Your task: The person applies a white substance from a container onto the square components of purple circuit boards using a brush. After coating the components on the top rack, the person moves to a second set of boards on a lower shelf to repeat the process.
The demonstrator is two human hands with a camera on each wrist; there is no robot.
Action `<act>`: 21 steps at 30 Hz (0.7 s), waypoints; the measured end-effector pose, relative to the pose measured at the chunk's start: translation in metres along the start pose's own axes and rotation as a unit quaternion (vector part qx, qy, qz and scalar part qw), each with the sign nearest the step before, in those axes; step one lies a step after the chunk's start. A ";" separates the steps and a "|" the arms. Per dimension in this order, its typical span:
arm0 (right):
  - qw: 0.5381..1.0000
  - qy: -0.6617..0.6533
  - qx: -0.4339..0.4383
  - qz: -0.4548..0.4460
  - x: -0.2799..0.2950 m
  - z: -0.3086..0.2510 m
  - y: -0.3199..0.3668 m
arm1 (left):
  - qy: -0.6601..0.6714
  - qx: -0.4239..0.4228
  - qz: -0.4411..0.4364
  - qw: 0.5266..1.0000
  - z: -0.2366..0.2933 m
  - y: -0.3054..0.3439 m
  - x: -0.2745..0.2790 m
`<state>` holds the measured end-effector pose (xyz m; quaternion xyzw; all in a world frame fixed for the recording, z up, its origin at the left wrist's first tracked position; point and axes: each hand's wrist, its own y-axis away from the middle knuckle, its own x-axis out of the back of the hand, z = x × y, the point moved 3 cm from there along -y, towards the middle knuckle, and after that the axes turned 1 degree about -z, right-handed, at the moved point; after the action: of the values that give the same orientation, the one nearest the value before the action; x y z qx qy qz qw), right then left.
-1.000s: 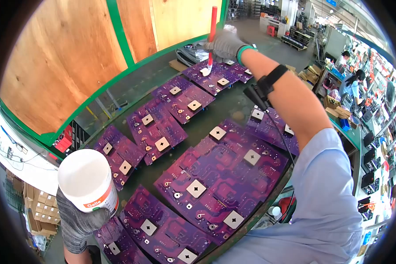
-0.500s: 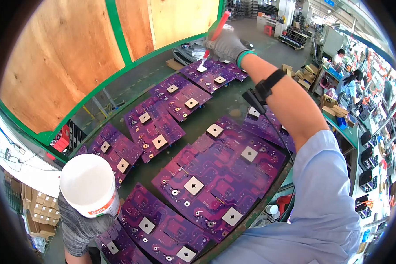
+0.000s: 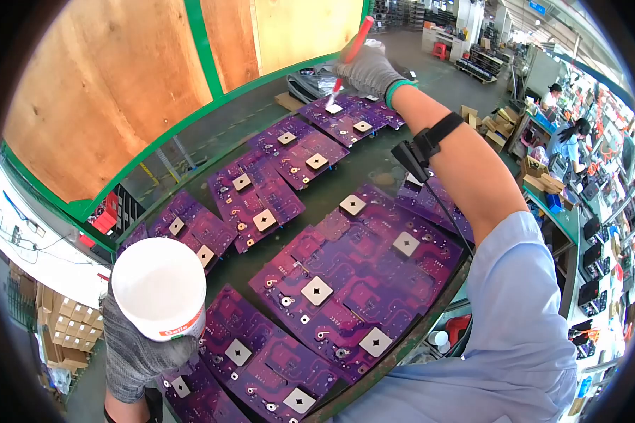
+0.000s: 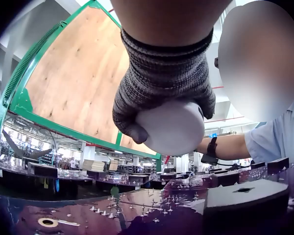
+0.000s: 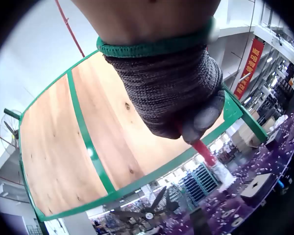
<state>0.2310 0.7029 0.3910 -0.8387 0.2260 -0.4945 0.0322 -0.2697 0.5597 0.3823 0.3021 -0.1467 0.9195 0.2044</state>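
My gloved left hand (image 3: pixel 137 352) grips a white tub (image 3: pixel 160 287) with a red label at the lower left of the head view; the left wrist view shows the tub (image 4: pixel 170 127) from below, fingers curled round it. My gloved right hand (image 3: pixel 368 69) reaches to the far end of the table and holds a red-handled brush (image 3: pixel 347 58), its white tip on a square pad (image 3: pixel 334 108) of the farthest purple circuit board (image 3: pixel 346 120). In the right wrist view the brush (image 5: pixel 208 157) points down from the fist (image 5: pixel 179 105).
Several purple circuit boards with pale square pads cover the dark table (image 3: pixel 363 166), the largest (image 3: pixel 360 268) near my body. A green-framed wooden panel (image 3: pixel 113 77) stands along the far left edge. Benches and other people work at the right (image 3: pixel 571 134).
The right hand has tilted the brush and shifted its tip slightly on the far board's pad. The left hand has drifted a little lower and to the right with the tub.
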 end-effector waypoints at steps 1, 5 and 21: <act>0.999 -0.038 0.026 0.012 -0.002 0.002 0.000 | 0.023 0.003 0.004 1.000 0.006 -0.002 -0.004; 0.998 0.066 0.000 -0.004 0.006 0.002 0.005 | -0.136 -0.117 0.023 0.984 0.002 -0.014 -0.010; 0.858 -0.218 0.444 -0.137 0.024 -0.181 0.234 | -0.135 -0.199 -0.030 0.970 0.016 -0.048 -0.018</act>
<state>0.0065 0.5142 0.4378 -0.8441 -0.1473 -0.3463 0.3819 -0.2262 0.5902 0.3901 0.3808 -0.3436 0.8162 0.2659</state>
